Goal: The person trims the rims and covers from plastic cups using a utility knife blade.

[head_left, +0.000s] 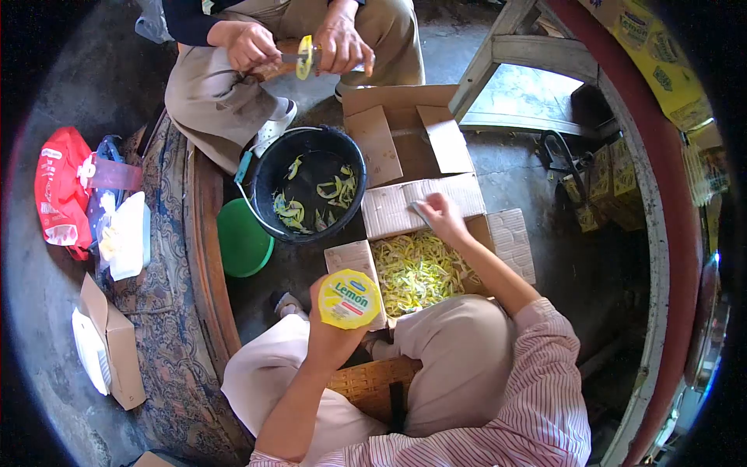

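Observation:
My left hand [333, 342] is closed around a round yellow piece [348, 300] printed "Lemon", its scalloped face turned up; whether it is one lid or a stack is hidden. Over the cardboard flap, my right hand [443, 220] pinches a thin grey blade [421, 212], most of its handle covered by the fingers. Below that hand, an open cardboard box holds a heap of yellow-green trimmings [416, 272]. Across from me, a co-worker's hands [338, 43] hold a knife-like tool and a yellow round piece [304, 57].
A black bucket [264, 210] with some trimmings stands left of the box, beside a green round lid [245, 241]. Another open carton [405, 144] lies beyond. Left are a patterned mat [167, 311], a red bag [61, 187] and a small carton [123, 354]. A wooden frame [545, 53] stands right.

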### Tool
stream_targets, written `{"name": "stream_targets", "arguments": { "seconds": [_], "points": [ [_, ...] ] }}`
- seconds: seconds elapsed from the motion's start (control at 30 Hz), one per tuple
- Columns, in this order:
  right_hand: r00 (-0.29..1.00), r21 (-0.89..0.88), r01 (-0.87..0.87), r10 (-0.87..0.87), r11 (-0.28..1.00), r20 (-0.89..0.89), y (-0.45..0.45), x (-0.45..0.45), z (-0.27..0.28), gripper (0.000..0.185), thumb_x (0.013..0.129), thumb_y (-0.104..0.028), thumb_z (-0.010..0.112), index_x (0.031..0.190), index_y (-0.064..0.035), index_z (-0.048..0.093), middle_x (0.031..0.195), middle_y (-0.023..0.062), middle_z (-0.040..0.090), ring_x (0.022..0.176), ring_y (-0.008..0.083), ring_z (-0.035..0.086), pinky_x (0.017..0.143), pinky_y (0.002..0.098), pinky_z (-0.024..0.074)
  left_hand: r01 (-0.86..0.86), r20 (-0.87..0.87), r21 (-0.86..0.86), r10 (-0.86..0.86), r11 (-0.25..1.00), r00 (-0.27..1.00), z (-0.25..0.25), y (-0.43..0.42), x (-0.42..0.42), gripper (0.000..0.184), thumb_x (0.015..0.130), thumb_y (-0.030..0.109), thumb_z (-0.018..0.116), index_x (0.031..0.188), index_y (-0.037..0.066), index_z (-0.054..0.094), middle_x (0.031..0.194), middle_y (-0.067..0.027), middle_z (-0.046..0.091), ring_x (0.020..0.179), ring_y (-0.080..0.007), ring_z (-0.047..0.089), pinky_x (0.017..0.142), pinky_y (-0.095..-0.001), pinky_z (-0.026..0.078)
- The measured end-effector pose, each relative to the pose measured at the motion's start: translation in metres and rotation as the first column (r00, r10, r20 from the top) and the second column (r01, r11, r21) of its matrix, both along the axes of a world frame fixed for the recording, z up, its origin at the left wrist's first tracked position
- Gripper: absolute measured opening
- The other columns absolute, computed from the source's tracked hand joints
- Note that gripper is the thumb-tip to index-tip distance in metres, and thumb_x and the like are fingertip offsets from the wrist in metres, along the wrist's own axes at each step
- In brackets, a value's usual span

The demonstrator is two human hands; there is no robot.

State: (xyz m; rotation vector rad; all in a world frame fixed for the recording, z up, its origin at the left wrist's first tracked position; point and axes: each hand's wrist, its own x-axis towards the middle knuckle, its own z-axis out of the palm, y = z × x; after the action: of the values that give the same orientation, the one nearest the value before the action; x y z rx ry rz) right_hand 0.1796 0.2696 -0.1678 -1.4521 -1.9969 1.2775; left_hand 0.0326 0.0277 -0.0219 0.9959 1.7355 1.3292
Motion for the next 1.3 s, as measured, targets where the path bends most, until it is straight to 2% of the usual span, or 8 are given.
{"name": "stream_targets", "arguments": {
  "seconds": [0.1, 0.2, 0.3, 0.53, 0.63, 0.8, 1.03, 1.3],
  "points": [
    [0.883, 0.081, 0.416, -0.424, 0.906, 0.201, 0.022, 0.060, -0.108, 0.053, 0.067, -0.039, 0.072, 0.093, 0.0050, 0.057, 0.086, 0.0172, 0.060, 0.083, 0.0269, 0.058, 0.076, 0.0343, 0.0463, -0.105, 0.073, 0.067, 0.100, 0.992, 0.992, 0.000, 0.002, -0.002, 0.065, 0.064, -0.001, 0.073, 0.114, 0.004, 0.032, 0.105, -0.0097, 0.050, 0.096, -0.0170, 0.054, 0.081, -0.0281, 0.045],
    [0.907, -0.530, 0.380, -0.418, 0.758, 0.054, 0.020, 0.084, -0.122, 0.052, 0.064, -0.042, 0.074, 0.084, 0.0029, 0.059, 0.078, 0.0125, 0.059, 0.073, 0.0228, 0.057, 0.065, 0.0339, 0.0464, -0.215, 0.155, 0.061, 0.203, 0.975, 0.967, -0.001, 0.003, -0.002, 0.064, 0.063, -0.001, 0.074, 0.113, 0.004, 0.034, 0.103, -0.0078, 0.048, 0.094, -0.0155, 0.051, 0.083, -0.0280, 0.044],
    [0.909, -0.665, 0.361, -0.407, 0.654, 0.093, 0.019, 0.084, -0.129, 0.050, 0.063, -0.043, 0.075, 0.079, 0.0009, 0.059, 0.071, 0.0082, 0.054, 0.064, 0.0169, 0.052, 0.053, 0.0323, 0.0425, -0.198, 0.086, 0.068, 0.192, 0.978, 0.978, -0.004, 0.002, -0.001, 0.062, 0.065, 0.000, 0.074, 0.113, 0.004, 0.035, 0.103, -0.0075, 0.047, 0.094, -0.0150, 0.050, 0.082, -0.0276, 0.043],
    [0.923, -0.394, 0.383, -0.362, 0.835, 0.130, 0.024, 0.072, -0.186, 0.049, 0.059, -0.026, 0.077, 0.092, 0.0045, 0.056, 0.078, 0.0080, 0.057, 0.062, 0.0126, 0.050, 0.050, 0.0294, 0.0391, -0.167, 0.101, 0.081, 0.159, 0.983, 0.982, -0.005, 0.004, 0.003, 0.063, 0.065, -0.001, 0.073, 0.114, 0.004, 0.034, 0.104, -0.0081, 0.048, 0.095, -0.0162, 0.052, 0.082, -0.0281, 0.044],
    [0.937, -0.590, 0.327, -0.336, 0.738, 0.098, 0.017, 0.068, -0.127, 0.019, 0.064, -0.014, 0.071, 0.078, -0.0034, 0.063, 0.070, 0.0029, 0.057, 0.054, 0.0101, 0.049, 0.045, 0.0276, 0.0329, -0.135, 0.044, 0.078, 0.131, 0.988, 0.990, -0.002, 0.005, 0.001, 0.066, 0.064, -0.003, 0.072, 0.115, 0.005, 0.031, 0.104, -0.0094, 0.050, 0.096, -0.0170, 0.054, 0.081, -0.0287, 0.047],
    [0.827, -0.800, 0.043, -0.471, 0.598, -0.308, 0.012, 0.072, -0.038, 0.039, 0.075, 0.001, 0.061, 0.112, -0.0063, 0.054, 0.078, 0.0022, 0.059, 0.064, 0.0083, 0.054, 0.050, 0.0191, 0.0390, -0.144, 0.155, 0.140, 0.122, 0.980, 0.980, -0.001, 0.004, -0.005, 0.067, 0.061, -0.002, 0.074, 0.115, 0.005, 0.034, 0.104, -0.0085, 0.051, 0.096, -0.0158, 0.054, 0.082, -0.0287, 0.047],
    [0.741, -0.317, -0.229, -0.046, 0.920, -0.670, -0.035, 0.032, 0.151, 0.041, 0.075, 0.000, 0.063, 0.115, -0.0029, 0.053, 0.081, 0.0017, 0.060, 0.070, 0.0076, 0.054, 0.062, 0.0192, 0.0420, -0.063, -0.131, 0.310, 0.108, 0.949, 0.985, 0.020, -0.009, -0.016, 0.072, 0.056, 0.008, 0.081, 0.113, 0.005, 0.037, 0.101, -0.0096, 0.056, 0.092, -0.0159, 0.056, 0.081, -0.0286, 0.046],
    [0.849, 0.431, -0.257, 0.415, 0.865, -0.326, -0.127, -0.033, 0.268, 0.031, 0.070, 0.003, 0.062, 0.099, -0.0071, 0.063, 0.075, 0.0072, 0.062, 0.066, 0.0118, 0.057, 0.066, 0.0246, 0.0441, -0.114, -0.156, 0.404, 0.192, 0.907, 0.969, 0.027, -0.027, -0.048, 0.072, 0.054, 0.004, 0.081, 0.114, 0.005, 0.040, 0.103, -0.0070, 0.053, 0.092, -0.0160, 0.054, 0.082, -0.0288, 0.045]
  ]
}}
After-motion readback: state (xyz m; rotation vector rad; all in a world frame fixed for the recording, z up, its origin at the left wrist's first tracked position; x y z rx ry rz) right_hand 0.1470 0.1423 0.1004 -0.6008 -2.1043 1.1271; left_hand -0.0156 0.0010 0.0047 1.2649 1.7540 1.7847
